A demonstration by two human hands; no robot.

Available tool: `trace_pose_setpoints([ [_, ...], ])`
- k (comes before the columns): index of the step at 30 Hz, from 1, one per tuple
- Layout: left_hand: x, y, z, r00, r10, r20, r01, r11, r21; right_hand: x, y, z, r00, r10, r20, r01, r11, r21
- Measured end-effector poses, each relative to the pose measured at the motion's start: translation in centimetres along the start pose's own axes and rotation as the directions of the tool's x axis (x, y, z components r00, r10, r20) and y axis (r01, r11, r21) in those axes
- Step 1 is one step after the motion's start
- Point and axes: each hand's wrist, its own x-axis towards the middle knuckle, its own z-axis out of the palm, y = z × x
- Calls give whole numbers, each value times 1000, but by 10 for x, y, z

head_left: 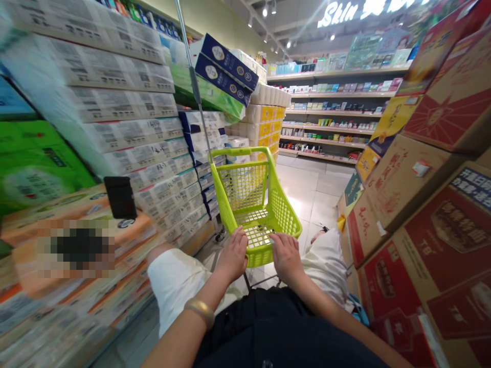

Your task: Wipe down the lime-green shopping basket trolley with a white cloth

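Note:
A lime-green plastic shopping cart basket (284, 204) stands right in front of my knees, its near rim between my two hands. My left hand (233, 254) grips the rim's near left corner, fingers curled over the edge. On the near right corner lies my right hand (287, 256), closed over the rim with its fingers bent inward. The latticed floor of the basket shows, with small dark bits visible through or on it. A thin metal pole (201, 112) rises from the cart's far left side.
Wrapped paper packs (130, 107) are stacked high at my left, beside a dark phone-like object (120, 197) on orange packs (141, 225). Red and brown cartons (406, 184) line the right. A tiled aisle (303, 186) leads to product shelves (330, 115).

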Motion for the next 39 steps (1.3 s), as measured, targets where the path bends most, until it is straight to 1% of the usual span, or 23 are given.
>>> trace_pose_setpoints([
  [2, 0, 1, 0, 1000, 5, -7, -5, 1000, -2, -1, 15, -2, 997, 70, -43, -71, 997, -36],
  [3, 0, 2, 0, 1000, 5, -12, -5, 1000, -3, -1, 17, -2, 994, 93, -56, -96, 994, -48],
  [5, 1, 3, 1, 1000, 1, -16, -1, 1000, -4, -1, 12, 1, 993, 101, -57, -104, 993, -50],
  [7, 1, 3, 1, 1000, -4, -16, 4, 1000, 0, 0, -4, 5, 999, 40, -24, -41, 999, -21],
  [10, 1, 2, 2, 1000, 6, -16, -6, 1000, 13, 1, -27, 10, 995, -92, 46, 90, 995, 41],
  [12, 1, 1, 2, 1000, 14, -15, -14, 1000, 21, 1, -28, 8, 992, -107, 59, 105, 993, 48],
  [14, 0, 1, 1, 1000, 14, -13, -14, 1000, 25, 1, -15, 4, 998, -60, 33, 59, 998, 19],
  [16, 0, 2, 0, 1000, 13, -11, -13, 1000, 27, 2, 8, -2, 1000, 12, -15, -12, 999, -33],
  [18, 0, 3, -1, 1000, 11, -9, -11, 1000, 27, 3, 28, -6, 991, 112, -68, -118, 989, -86],
  [20, 1, 5, -1, 1000, 8, -8, -7, 1000, 26, 4, 37, -6, 980, 174, -96, -184, 977, -109],
  [21, 1, 5, -1, 1000, 4, -8, -3, 1000, 27, 4, 35, -5, 978, 182, -99, -193, 975, -107],
  [23, 2, 6, -1, 1000, -3, -10, 3, 1000, 30, 4, 20, 0, 987, 142, -79, -148, 986, -73],
  [26, 2, 6, 0, 1000, 1, -12, -1, 999, 32, 3, -9, 8, 1000, -30, 2, 30, 999, 14],
  [27, 2, 5, 0, 1000, 4, -13, -4, 1000, 31, 3, -16, 9, 997, -72, 29, 71, 997, 34],
  [29, 1, 4, 0, 1000, 10, -12, -9, 999, 33, 3, -17, 7, 995, -90, 52, 88, 995, 42],
  [30, 1, 4, 0, 1000, 11, -11, -10, 999, 34, 3, -12, 5, 997, -66, 47, 65, 997, 28],
  [32, 1, 4, 0, 1000, 11, -10, -10, 999, 31, 5, 6, -1, 1000, 14, 7, -14, 1000, -21],
  [35, 1, 5, 0, 1000, 5, -13, -5, 1000, 13, 7, 34, -7, 984, 152, -88, -160, 982, -95],
  [37, 1, 6, 0, 1000, 0, -17, 0, 1000, 9, 8, 39, -8, 973, 194, -122, -208, 972, -112],
  [39, 1, 6, 1, 1000, -3, -20, 3, 1000, 20, 6, 30, -5, 975, 185, -121, -196, 976, -94],
])
